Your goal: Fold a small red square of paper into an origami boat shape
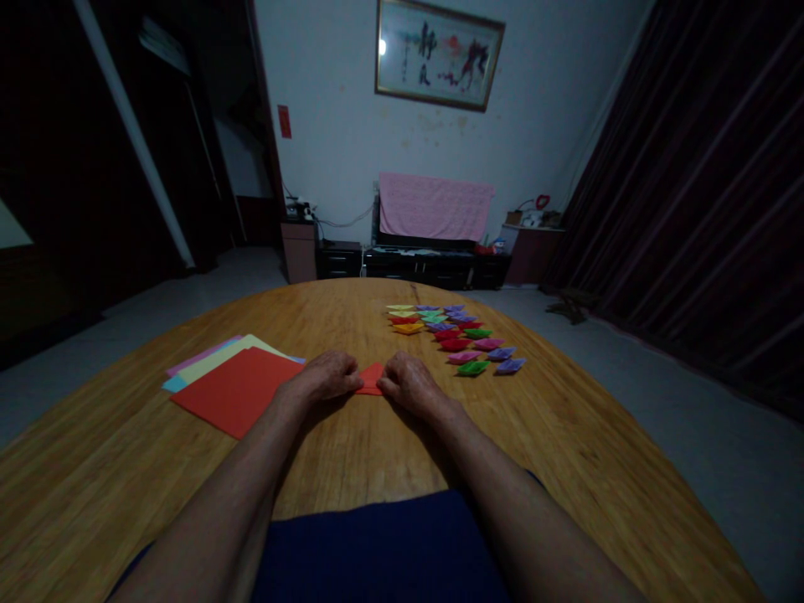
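Resting side by side on the wooden desk, the left hand and the right hand meet over a small folded piece of red paper. The fingers of both hands are curled down and pressed together on the paper's two ends, so that only its pointed middle shows between them; the fingertips themselves are hidden under the knuckles. The paper lies flat on the desk, touching both hands.

Just to the left of the left hand's fingers lies a stack of coloured sheets, a red one on top, with yellow, pink and blue edges showing beneath it. Beyond the right hand's fingers and somewhat to their right, a cluster of small folded paper shapes sits in rows, in red, green, purple, pink and yellow.

Well beyond the fingers, past the desk's far edge, a pink cloth covers something on a low dark cabinet, and a framed picture hangs on the wall above it.
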Demonstrator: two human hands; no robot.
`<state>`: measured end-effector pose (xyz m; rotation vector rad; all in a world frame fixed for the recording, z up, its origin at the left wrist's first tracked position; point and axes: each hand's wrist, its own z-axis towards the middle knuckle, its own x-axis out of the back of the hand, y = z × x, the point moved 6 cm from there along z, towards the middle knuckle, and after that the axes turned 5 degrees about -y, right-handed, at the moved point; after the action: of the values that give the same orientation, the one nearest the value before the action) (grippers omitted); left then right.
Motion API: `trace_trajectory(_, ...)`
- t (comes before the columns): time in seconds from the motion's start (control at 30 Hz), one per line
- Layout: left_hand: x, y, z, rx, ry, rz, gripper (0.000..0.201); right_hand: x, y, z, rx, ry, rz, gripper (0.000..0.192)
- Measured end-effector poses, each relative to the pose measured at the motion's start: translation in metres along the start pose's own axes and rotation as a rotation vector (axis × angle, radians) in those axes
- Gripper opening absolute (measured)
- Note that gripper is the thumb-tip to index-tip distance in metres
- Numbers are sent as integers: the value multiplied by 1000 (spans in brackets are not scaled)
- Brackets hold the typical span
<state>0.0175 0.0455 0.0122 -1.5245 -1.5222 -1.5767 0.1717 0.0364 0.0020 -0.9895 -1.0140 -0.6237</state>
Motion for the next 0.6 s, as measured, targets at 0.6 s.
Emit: trace_trajectory(0.6,-3,-10,4,38,45,-168,9,-2,9,-3,72,57,48,13)
